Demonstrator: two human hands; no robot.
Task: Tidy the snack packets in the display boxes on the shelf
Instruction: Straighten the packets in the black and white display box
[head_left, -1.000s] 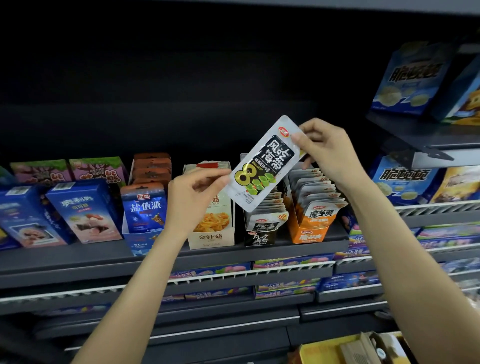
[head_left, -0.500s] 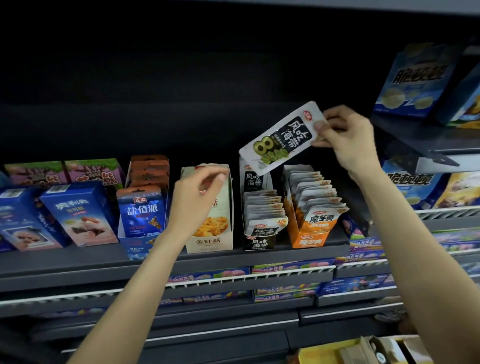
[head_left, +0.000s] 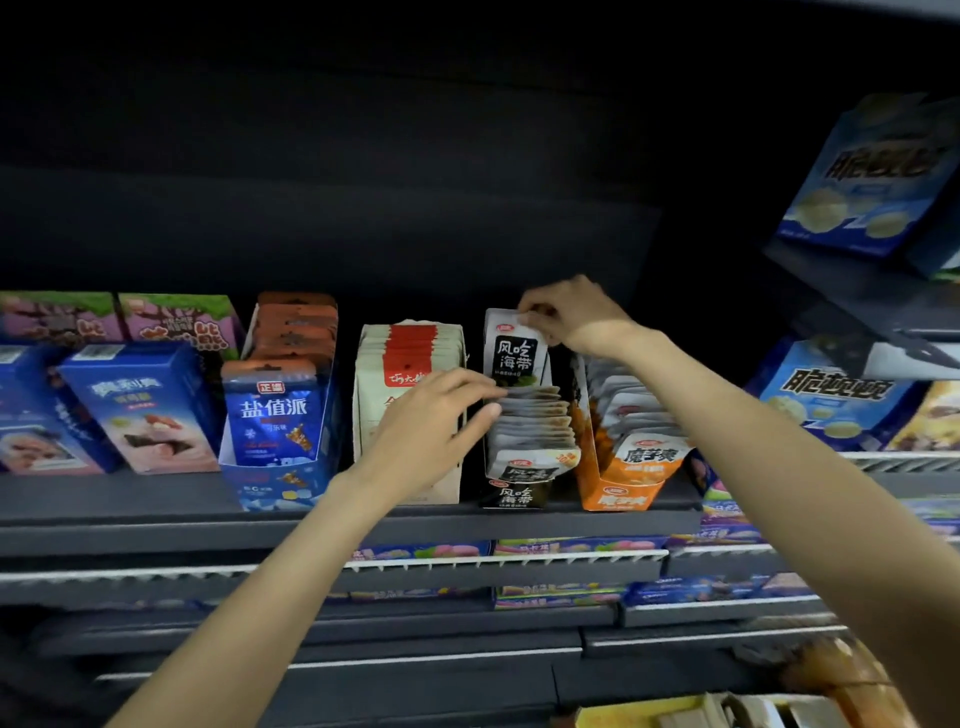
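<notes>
A white and black seaweed snack packet (head_left: 514, 349) stands upright at the back of its black display box (head_left: 513, 492). My right hand (head_left: 570, 313) pinches the packet's top right corner. The row of matching packets (head_left: 530, 422) leans forward in front of it. My left hand (head_left: 437, 422) rests with spread fingers against the left side of that row, covering part of the cream display box (head_left: 410, 374) beside it. An orange display box (head_left: 626, 475) of packets stands to the right.
On the same dark shelf (head_left: 156, 512) stand a blue carton box (head_left: 278, 431) and blue and purple cartons (head_left: 137, 408) to the left. Blue biscuit boxes (head_left: 831, 395) fill the right shelves. Lower shelves (head_left: 498, 564) hold more packets. A yellow box (head_left: 675, 714) is at the bottom.
My right hand brought the seaweed packet down from the air and set it upright behind the row. My left hand moved right from the cream box to the packet row.
</notes>
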